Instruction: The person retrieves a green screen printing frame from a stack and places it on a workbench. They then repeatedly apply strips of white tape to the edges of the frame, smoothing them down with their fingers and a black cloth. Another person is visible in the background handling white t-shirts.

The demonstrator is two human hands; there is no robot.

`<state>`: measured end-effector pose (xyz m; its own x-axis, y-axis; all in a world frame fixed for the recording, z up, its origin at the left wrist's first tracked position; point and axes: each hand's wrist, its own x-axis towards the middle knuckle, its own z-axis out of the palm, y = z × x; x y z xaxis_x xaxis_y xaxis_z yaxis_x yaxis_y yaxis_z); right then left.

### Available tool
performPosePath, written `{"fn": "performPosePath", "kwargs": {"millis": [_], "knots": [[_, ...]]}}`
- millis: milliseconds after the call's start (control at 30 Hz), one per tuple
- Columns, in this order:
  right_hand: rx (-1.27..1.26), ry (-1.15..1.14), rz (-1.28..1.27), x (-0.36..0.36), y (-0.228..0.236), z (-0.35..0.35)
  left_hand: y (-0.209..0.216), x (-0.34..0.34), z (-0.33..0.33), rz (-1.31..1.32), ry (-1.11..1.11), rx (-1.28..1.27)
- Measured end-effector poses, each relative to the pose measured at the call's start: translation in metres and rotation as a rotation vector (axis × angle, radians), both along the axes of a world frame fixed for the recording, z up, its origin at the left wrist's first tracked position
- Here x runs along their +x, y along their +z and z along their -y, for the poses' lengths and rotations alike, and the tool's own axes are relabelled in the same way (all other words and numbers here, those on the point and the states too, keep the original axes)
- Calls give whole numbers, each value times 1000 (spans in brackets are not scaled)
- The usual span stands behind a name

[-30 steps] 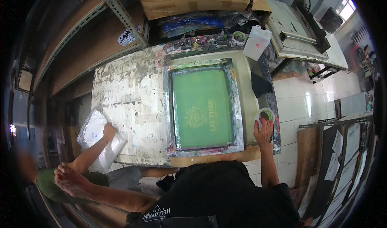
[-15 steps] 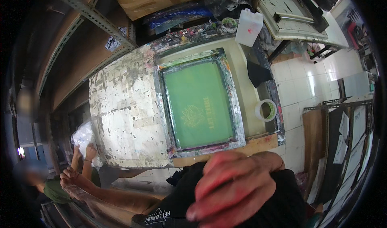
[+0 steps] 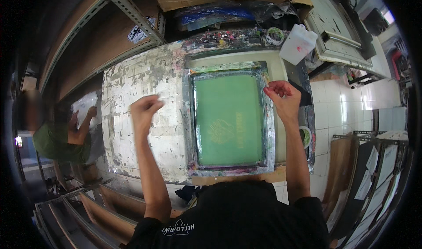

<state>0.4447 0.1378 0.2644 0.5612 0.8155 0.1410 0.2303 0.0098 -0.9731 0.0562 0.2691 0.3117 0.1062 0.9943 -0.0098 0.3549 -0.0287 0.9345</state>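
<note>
A framed printing screen [image 3: 229, 121] with green mesh and a faint pale design lies flat on the worktable. My left hand [image 3: 145, 111] is above the paint-worn white board [image 3: 132, 130] left of the frame, its fingertips pinched together. Over the frame's upper right edge, my right hand [image 3: 285, 96] has curled fingers, stained red at the tips. What either pinch holds, if anything, is too small to make out. Just beyond the right hand lies a black piece [image 3: 304, 95], partly hidden by it. A roll of tape [image 3: 306, 137] sits beside my right forearm.
A white plastic jug [image 3: 299, 44] and another tape roll [image 3: 274, 36] stand at the table's far side. Metal shelving [image 3: 127, 11] rises at the far left. A person in green [image 3: 63, 139] handles clear plastic [image 3: 85, 103] at left. Racks [image 3: 365, 174] stand at right.
My right hand has moved from close in front of my body up to the frame's right edge. My left hand has swung from the lower left to above the white board.
</note>
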Motion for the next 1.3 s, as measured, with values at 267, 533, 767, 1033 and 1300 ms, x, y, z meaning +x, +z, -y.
{"fn": "performPosePath", "kwargs": {"millis": [267,533,767,1033,1300], "knots": [[-152,-218,335,19,-101,-71,-124,81,-58,-434,212,274],[-263,-271,638,13,-109,-85,-136,124,-54,-471,365,119],[-324,-182,832,7,-121,-91,-158,131,-53,-561,405,131],[-326,-95,1012,4,-126,-93,-159,133,-54,-686,392,121],[-399,-76,1096,6,-140,-98,-164,135,-59,-764,368,73]]}}
